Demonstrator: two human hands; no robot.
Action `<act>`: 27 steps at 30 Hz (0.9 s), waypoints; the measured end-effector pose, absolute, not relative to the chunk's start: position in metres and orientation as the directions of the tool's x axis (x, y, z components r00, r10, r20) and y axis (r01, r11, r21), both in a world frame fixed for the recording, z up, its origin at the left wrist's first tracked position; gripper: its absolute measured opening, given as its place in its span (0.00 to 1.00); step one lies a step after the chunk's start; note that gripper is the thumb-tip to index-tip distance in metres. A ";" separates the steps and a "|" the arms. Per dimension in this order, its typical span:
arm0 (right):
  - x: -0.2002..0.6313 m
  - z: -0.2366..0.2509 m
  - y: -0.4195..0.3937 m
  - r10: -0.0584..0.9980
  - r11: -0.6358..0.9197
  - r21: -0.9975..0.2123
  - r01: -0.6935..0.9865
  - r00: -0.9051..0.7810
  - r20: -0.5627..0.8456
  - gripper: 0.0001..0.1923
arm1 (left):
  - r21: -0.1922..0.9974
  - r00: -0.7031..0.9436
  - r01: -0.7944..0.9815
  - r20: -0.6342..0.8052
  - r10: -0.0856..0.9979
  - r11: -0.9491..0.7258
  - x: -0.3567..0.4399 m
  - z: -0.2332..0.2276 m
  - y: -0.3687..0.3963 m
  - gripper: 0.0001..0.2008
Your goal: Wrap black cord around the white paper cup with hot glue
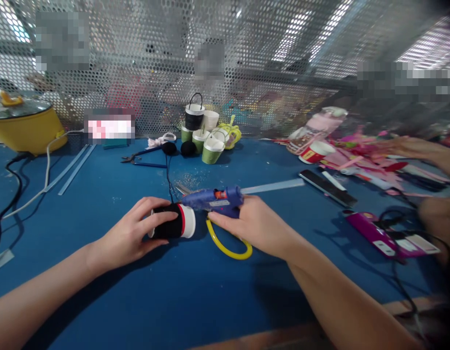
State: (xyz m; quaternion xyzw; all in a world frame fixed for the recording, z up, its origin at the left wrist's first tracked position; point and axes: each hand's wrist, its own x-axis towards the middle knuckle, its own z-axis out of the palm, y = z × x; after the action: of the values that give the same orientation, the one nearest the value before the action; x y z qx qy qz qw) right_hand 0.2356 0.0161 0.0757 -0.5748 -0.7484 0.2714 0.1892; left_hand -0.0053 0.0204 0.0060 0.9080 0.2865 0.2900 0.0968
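Note:
My left hand [139, 228] is wrapped round a white paper cup [189, 221] lying on its side. Black yarn covers most of the cup, with a red band near its white rim. My right hand [256, 226] grips a blue glue gun [213, 200], its nozzle close to the cup's upper side; whether they touch I cannot tell. A clear glue stick [272, 185] extends from the gun's back. Beneath the right hand lie scissors, their yellow handle [230, 252] showing. From the cup a strand of yarn runs back toward a black yarn ball [169, 148].
Behind stand several green cups [212, 149] and a black cup with a handle [194, 115]. Pliers [144, 158] and glue sticks [77, 170] lie back left, near a yellow pot [27, 129]. Pink scraps [367, 153], a purple device [378, 236] and another person's hand [422, 148] are right.

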 end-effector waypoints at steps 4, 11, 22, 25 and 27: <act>0.244 0.069 0.030 0.980 0.035 -0.769 0.638 -0.172 -0.098 0.10 | 0.407 0.608 0.485 0.479 0.633 -0.774 -0.005 0.004 0.022 0.19; 0.267 0.038 0.076 1.000 0.028 -0.678 0.735 -0.013 0.027 0.13 | 0.437 0.573 0.488 0.493 0.655 -0.755 -0.005 0.002 0.021 0.19; 0.256 0.033 0.088 0.973 0.104 -0.310 0.945 -0.032 0.230 0.13 | 0.406 0.612 0.433 0.523 0.593 -0.805 -0.003 0.003 0.019 0.20; 0.231 0.047 0.076 0.954 0.288 -0.517 0.806 -0.289 0.081 0.21 | 0.402 0.626 0.418 0.523 0.579 -0.815 -0.002 0.003 0.018 0.20; 0.213 0.052 0.070 0.905 0.239 -0.717 0.655 -0.418 -0.080 0.23 | 0.401 0.632 0.409 0.524 0.571 -0.820 -0.002 0.002 0.017 0.20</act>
State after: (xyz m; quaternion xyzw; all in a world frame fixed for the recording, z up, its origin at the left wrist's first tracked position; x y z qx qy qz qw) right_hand 0.2131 0.0697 0.0522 -0.5089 -0.7662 0.3488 0.1797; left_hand -0.0018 0.0174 0.0024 0.8949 0.2740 0.3303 0.1229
